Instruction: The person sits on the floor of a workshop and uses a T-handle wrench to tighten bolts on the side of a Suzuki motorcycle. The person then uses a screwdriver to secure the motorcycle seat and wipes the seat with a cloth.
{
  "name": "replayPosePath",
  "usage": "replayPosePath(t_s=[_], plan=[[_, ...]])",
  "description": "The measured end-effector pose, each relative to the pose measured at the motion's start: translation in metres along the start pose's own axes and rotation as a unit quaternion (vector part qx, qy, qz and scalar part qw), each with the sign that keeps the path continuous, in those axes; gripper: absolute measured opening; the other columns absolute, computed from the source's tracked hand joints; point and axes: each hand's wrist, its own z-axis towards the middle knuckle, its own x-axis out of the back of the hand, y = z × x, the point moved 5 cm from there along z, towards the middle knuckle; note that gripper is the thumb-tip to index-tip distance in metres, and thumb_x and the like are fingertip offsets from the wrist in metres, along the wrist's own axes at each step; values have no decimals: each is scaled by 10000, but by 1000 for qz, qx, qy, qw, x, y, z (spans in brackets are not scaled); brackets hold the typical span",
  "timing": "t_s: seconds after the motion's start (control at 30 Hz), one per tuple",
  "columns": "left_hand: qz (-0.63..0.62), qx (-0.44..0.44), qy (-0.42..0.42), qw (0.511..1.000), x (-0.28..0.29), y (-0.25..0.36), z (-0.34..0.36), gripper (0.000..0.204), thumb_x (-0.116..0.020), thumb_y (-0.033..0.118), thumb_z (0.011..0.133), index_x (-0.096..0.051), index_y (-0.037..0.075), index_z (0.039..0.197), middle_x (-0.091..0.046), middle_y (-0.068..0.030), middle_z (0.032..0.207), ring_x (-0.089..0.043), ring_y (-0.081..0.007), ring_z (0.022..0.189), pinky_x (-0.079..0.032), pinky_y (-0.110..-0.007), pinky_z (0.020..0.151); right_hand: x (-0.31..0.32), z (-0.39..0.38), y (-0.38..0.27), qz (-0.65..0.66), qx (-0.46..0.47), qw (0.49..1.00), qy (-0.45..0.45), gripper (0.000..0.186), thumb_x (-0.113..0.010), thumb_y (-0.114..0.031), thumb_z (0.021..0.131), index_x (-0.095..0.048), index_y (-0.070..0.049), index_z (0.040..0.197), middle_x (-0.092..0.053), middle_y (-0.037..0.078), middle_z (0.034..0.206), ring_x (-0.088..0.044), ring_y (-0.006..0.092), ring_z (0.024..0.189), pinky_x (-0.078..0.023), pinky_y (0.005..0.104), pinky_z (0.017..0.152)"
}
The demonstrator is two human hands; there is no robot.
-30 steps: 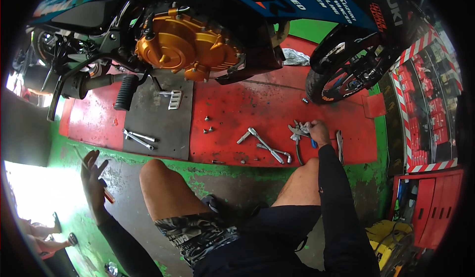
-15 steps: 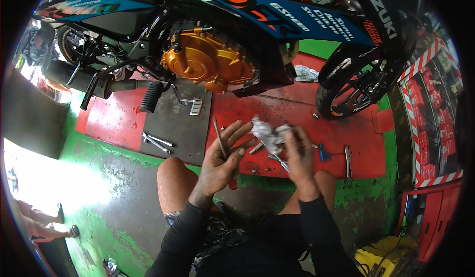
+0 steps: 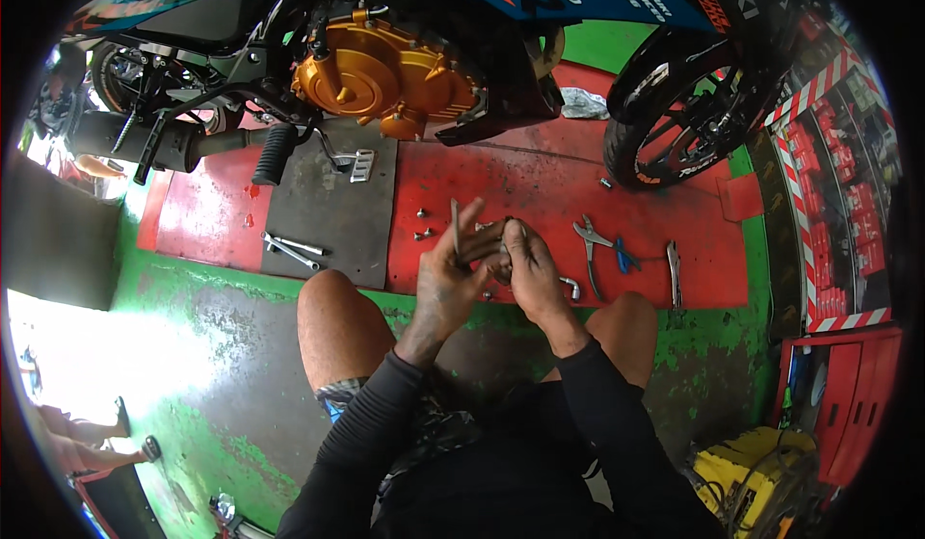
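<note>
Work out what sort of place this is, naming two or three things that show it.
Most likely a motorcycle repair workshop: a motorbike stands with its gold engine casing in view, and pliers and wrenches lie loose beside it.

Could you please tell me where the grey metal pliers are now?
In the head view, the grey metal pliers lie on the flat red surface, right of the bare right hand, below and left of the black front wheel.
</note>
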Motion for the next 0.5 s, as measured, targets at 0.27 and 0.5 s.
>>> replayPosePath(t_s=[0.27,0.5], plan=[[328,-93,99,935,-2,16,-7,679,-863,22,801,-596,49,1424,-810,-67,1038,-759,-177,1011,-594,-300,851,3,-14,30,181,-89,978,57,399,-416,-482,1123,-598,-131,1178,-591,-39,943,-516,67,792,-409,261,664],[284,-76,146,945,3,12,-7,654,-883,32,790,-617,32,1386,-781,-42,989,-695,-95,838,-545,-240,638,-4,-20,18,176,-19,982,59,345,-484,-421,1123,-632,-115,1183,-623,-17,933,-507,63,787,-391,257,659]])
